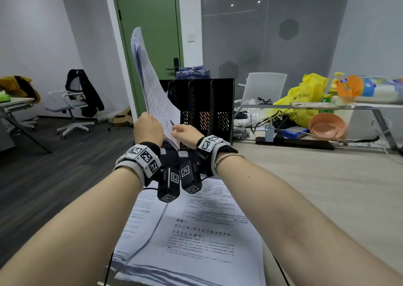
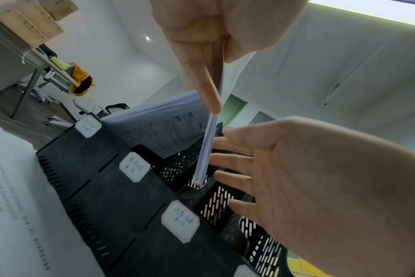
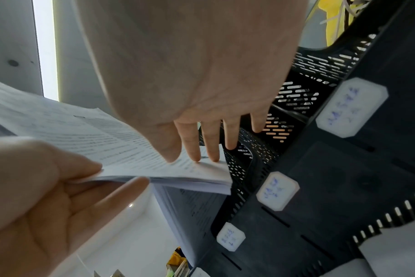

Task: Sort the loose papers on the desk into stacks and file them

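My left hand (image 1: 148,124) pinches the lower edge of a thick stack of printed papers (image 1: 152,78) and holds it upright and tilted. My right hand (image 1: 181,131) lays its straight fingers flat against the stack's right face. The stack's lower corner (image 2: 199,178) dips into the black three-slot file organizer (image 1: 222,98), by its middle compartment. Another bundle of papers (image 2: 159,131) stands in the left compartment. White handwritten labels (image 2: 134,166) mark the slot fronts. More loose printed sheets (image 1: 196,231) lie on the desk under my forearms.
To the right, a raised shelf (image 1: 370,105) carries a phone (image 1: 314,105) and packaged goods. Beneath it sit a pink bowl (image 1: 327,125), a yellow bag (image 1: 305,93) and a power strip with cables (image 1: 294,143). A white chair (image 1: 263,87) stands behind the organizer.
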`<state>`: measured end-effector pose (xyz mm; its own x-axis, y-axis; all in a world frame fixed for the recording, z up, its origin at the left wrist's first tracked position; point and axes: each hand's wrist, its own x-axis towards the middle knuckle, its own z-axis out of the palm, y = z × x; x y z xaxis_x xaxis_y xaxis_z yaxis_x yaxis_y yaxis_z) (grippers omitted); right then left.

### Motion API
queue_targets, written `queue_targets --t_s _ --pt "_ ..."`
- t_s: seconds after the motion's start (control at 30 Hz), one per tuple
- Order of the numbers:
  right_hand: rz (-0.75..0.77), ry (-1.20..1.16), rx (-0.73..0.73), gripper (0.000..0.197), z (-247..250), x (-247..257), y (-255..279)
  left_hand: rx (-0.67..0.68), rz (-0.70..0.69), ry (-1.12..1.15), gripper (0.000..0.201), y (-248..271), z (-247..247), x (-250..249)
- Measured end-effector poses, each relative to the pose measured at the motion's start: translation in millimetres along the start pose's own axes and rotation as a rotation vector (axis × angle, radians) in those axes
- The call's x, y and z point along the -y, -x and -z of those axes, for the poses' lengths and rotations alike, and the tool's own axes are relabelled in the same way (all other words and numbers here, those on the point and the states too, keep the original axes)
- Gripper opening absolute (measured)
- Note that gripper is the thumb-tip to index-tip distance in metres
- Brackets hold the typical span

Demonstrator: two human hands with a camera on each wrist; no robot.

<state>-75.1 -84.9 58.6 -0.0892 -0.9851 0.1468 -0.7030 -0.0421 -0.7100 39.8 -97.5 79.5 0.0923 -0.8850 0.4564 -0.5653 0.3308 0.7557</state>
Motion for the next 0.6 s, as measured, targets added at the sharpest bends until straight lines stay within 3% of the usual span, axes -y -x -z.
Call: queue_targets --t_s 0.33,0.47,0.6 --pt "-0.032 -0.196 0.033 0.040 0 -21 -14 0.057 -0.135 -0.134 0.027 -36 -42 6" --pt "-0.055 -0.215 0.046 0.051 0 -31 -11 0.117 -0.183 -0.212 0.049 -36 -54 10" --pt "-0.059 -0.149 0.030 0.055 -4 -37 -15 0.125 -0.159 -0.250 0.045 -39 -59 13"
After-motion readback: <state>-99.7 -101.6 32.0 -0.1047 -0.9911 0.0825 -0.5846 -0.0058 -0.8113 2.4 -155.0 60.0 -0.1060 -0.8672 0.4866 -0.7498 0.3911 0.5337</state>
